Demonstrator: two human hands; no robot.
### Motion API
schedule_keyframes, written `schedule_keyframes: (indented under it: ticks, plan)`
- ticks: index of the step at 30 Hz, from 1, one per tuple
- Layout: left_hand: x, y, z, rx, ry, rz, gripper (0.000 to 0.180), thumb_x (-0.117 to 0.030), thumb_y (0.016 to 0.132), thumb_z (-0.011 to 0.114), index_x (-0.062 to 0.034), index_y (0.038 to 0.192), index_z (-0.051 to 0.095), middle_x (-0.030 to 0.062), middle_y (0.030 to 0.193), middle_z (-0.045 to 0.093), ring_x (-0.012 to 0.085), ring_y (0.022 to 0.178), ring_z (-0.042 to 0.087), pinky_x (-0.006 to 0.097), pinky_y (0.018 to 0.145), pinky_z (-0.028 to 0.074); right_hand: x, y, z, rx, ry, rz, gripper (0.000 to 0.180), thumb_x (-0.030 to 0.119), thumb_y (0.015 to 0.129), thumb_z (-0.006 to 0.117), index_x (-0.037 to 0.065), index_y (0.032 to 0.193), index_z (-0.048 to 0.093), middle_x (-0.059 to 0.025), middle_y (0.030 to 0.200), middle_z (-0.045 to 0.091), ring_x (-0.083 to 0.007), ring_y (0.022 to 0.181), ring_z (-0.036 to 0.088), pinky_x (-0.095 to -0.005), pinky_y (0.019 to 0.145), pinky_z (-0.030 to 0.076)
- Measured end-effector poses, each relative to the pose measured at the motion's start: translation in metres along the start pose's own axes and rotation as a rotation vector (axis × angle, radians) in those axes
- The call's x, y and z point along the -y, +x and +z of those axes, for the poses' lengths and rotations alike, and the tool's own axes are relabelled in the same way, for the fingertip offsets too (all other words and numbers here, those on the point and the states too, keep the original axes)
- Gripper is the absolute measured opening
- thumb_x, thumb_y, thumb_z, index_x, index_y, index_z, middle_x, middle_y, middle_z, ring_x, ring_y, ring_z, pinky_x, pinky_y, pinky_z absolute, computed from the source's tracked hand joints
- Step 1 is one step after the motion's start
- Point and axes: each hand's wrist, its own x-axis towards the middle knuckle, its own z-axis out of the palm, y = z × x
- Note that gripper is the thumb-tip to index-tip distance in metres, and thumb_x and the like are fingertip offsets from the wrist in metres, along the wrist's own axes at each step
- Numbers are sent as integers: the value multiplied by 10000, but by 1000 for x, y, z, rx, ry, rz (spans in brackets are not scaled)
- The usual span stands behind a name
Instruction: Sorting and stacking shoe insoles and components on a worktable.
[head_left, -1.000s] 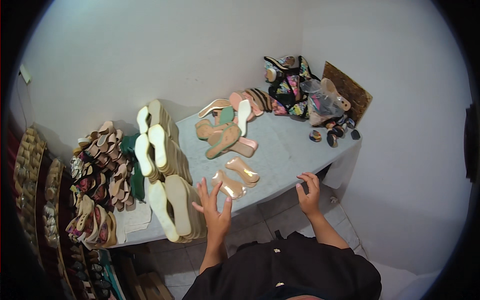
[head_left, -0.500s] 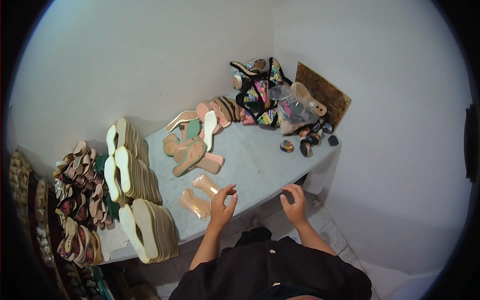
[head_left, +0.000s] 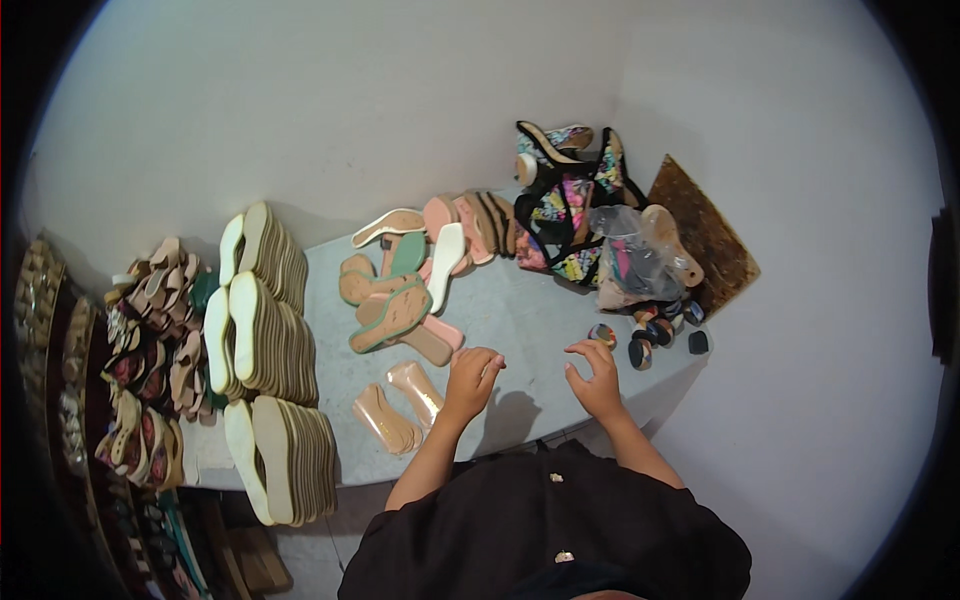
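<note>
My left hand (head_left: 470, 385) hovers over the table's near edge with curled fingers apart from the thumb and nothing visible in it. It is nearest to two small stacks of shiny tan shoe-sock pieces (head_left: 386, 420), partly covering the right one. My right hand (head_left: 597, 382) is held up in the same way, empty, thumb and fingers apart. Beyond it lie a round multicoloured piece (head_left: 602, 335) and several small dark heel-like pieces (head_left: 640, 350). Past my left hand sits a loose pile of tan, pink and green-edged shoe soles (head_left: 400, 312), with a white sole (head_left: 448, 265) on it.
Three stacks of cream insoles (head_left: 285, 350) stand along the left of the grey table (head_left: 520, 320). Finished sandals (head_left: 180, 375) crowd its left end, beside shelves (head_left: 60, 400). Floral sandals (head_left: 565, 205), a clear plastic bag (head_left: 640, 240) and a brown board (head_left: 705, 235) fill the far right.
My view has shifted, and I stand closer to the table. Both hands now appear over its near edge, still empty. The objects on the table keep their arrangement.
</note>
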Motion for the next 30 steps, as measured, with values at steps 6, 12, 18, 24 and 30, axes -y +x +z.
schedule_keyframes:
  ticks: [6, 12, 18, 24, 30]
  plan:
    - [28, -21, -1, -85, -4, -221, 138, -194, 851, 568, -59, 836, 595, 93, 834, 606, 275, 868, 562, 414, 822, 362, -32, 18, 19, 161, -10, 22, 242, 74, 680, 634, 85, 921, 621, -93, 951, 578, -267, 944, 534, -365, 861, 366]
    - [45, -51, -9, -241, 339, -463, 412, -215, 726, 663, -85, 1096, 536, 141, 1049, 556, 323, 1017, 510, 446, 873, 347, -45, 59, 35, 212, -116, -55, 263, 89, 673, 636, 112, 934, 621, -73, 966, 575, -244, 966, 522, -362, 865, 331]
    - [72, -88, -16, -263, 560, -790, 580, -246, 667, 697, -84, 1186, 494, 167, 1155, 487, 353, 1101, 440, 458, 926, 317, -51, 86, 47, 263, -70, -119, 256, 85, 683, 633, 97, 937, 615, -72, 966, 577, -245, 964, 523, -357, 875, 328]
    - [69, -100, -7, -192, 557, -963, 633, -256, 649, 701, -78, 1219, 491, 184, 1231, 440, 345, 1182, 374, 511, 940, 258, -73, 88, 61, 445, 53, -18, 260, 95, 692, 635, 97, 951, 611, -72, 985, 582, -240, 995, 522, -367, 889, 324]
    - [63, -75, 11, -168, 554, -799, 564, -270, 693, 683, -87, 1195, 502, 172, 1222, 448, 331, 1174, 390, 497, 971, 260, -109, 99, 71, 345, -262, -229, 370, 111, 682, 634, 113, 1049, 585, -105, 1150, 523, -265, 1117, 466, -457, 948, 289]
